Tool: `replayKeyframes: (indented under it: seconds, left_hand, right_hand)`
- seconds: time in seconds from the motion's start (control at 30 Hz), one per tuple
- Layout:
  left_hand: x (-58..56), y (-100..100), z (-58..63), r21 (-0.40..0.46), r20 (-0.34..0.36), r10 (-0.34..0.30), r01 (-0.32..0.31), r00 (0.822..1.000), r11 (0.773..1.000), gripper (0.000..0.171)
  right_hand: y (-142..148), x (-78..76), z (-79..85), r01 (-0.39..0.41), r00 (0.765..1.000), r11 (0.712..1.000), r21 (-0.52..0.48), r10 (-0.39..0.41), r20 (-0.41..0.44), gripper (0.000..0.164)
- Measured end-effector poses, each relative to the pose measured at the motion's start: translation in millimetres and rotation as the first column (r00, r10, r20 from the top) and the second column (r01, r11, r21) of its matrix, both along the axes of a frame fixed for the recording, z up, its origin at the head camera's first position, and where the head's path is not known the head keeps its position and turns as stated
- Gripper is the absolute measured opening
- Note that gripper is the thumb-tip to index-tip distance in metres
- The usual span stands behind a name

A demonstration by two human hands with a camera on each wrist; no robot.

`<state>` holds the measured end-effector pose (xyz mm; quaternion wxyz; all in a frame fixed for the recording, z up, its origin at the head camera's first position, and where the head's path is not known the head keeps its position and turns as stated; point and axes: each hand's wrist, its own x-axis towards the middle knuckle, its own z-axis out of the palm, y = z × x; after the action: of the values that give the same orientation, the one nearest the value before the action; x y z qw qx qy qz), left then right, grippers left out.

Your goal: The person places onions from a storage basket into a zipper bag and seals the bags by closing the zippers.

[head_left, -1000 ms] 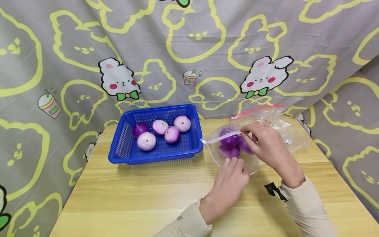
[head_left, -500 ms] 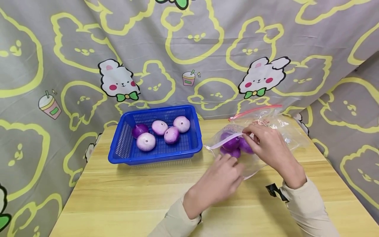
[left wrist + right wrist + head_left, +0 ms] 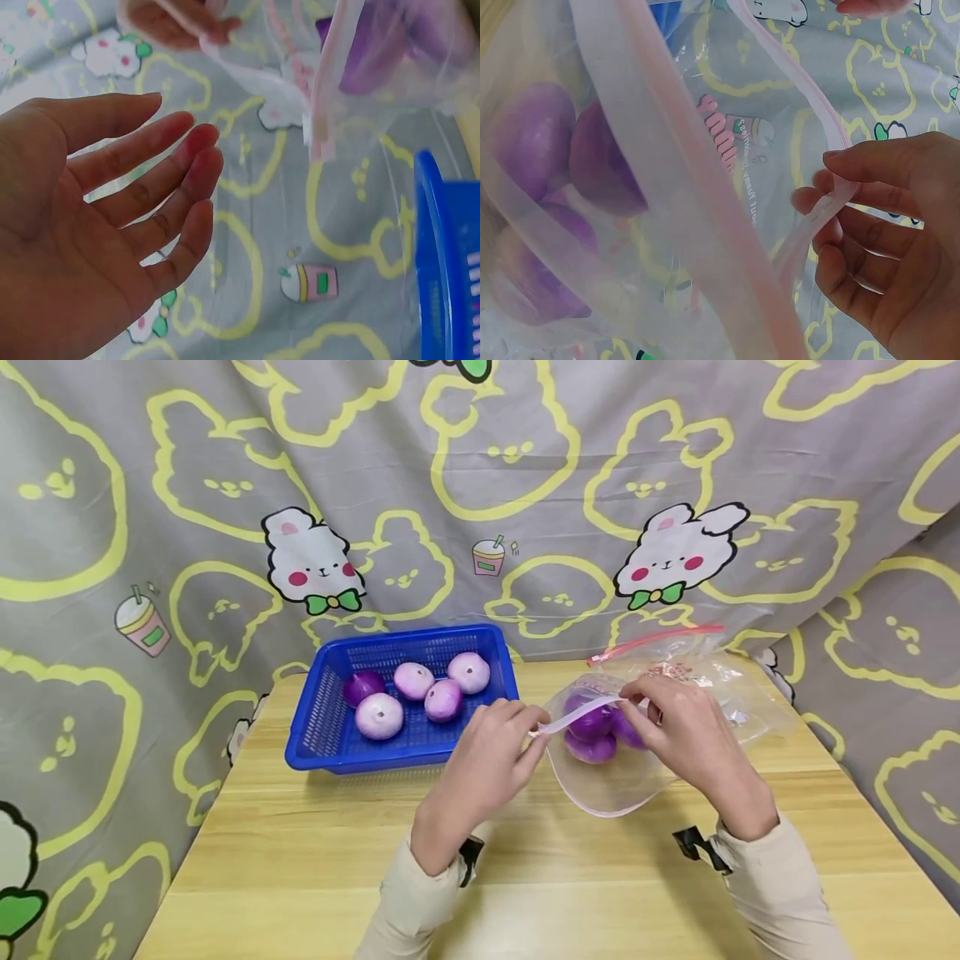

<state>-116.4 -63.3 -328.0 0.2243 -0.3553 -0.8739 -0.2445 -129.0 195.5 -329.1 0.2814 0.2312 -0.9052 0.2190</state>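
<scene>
A clear zip bag (image 3: 603, 793) lies on the table with its mouth gaping, and purple onions (image 3: 590, 720) show inside it. My right hand (image 3: 678, 722) pinches the bag's zip edge between thumb and fingers; the right wrist view shows this pinch on the pale zip strip (image 3: 832, 135). At the other end of the zip, my left hand (image 3: 491, 756) reaches toward the corner. Its fingers (image 3: 161, 191) are spread and relaxed in the left wrist view, apart from the white zip slider (image 3: 318, 135).
A blue plastic basket (image 3: 401, 762) with several onions (image 3: 379, 716) stands left of the bag, partly behind my left hand. Another clear bag with a red zip (image 3: 656, 645) lies behind my right hand. A grey patterned curtain (image 3: 420, 443) hangs along the table's back.
My left hand has left the bag's near edge and moved left and up to the zip's left end. My right hand keeps its pinch on the zip edge.
</scene>
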Motion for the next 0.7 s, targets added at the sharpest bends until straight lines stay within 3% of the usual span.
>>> replayKeyframes:
  seconds: [0.3,0.47,0.6,0.7]
  left_hand:
    - [-25.8,-37.2,-13.7,0.067,0.070,0.170,-0.174,0.983,0.982,0.009]
    - [-39.2,-61.6,-23.3,0.103,0.086,0.228,-0.236,0.970,0.966,0.010]
    - [-46.9,-82.1,-29.8,0.104,0.106,0.285,-0.296,0.953,0.950,0.014]
    - [-53.9,-97.8,-34.1,0.109,0.116,0.352,-0.364,0.929,0.925,0.017]
  right_hand:
    - [-1.7,-1.9,-3.3,-0.030,1.000,0.999,-0.021,0.030,-0.004,0.008]
    - [-0.4,-1.5,-5.3,-0.010,1.000,0.999,-0.041,0.010,0.003,0.007]
    - [-0.3,1.2,-7.6,-0.001,1.000,0.999,-0.052,0.001,0.006,0.006]
    - [-0.9,2.6,-8.4,0.002,1.000,0.998,-0.058,-0.002,0.005,0.007]
